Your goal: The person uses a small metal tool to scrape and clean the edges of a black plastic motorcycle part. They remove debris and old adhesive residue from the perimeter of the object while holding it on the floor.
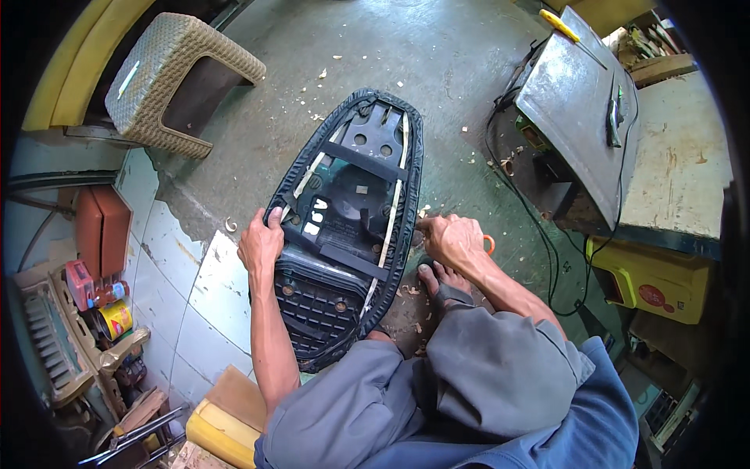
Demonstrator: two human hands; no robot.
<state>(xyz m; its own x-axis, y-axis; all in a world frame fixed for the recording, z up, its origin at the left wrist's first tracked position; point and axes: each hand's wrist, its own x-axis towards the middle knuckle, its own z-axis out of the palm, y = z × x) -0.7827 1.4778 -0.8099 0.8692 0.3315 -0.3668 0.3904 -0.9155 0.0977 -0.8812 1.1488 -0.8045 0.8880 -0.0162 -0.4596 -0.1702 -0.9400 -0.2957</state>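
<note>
A black motorcycle seat (361, 190) lies upside down before me, its ribbed plastic base facing up and its dark cover folded over the rim. Pale strips run along both sides of the base. My left hand (262, 241) grips the seat's left edge, thumb on top and fingers wrapped over the side. Closed beside the right edge, my right hand (453, 239) holds a tool with an orange handle (490, 245); only the rounded handle end sticks out behind the fist. The tool's working end is hidden, so its kind does not show.
A woven-pattern plastic stool (148, 78) stands at the far left. On the right, a metal sheet (574, 109) carries a yellow-handled screwdriver (564, 28) and pliers (615, 117). Black cables (539, 242) trail beside a yellow container (656, 277). Scraps litter the floor.
</note>
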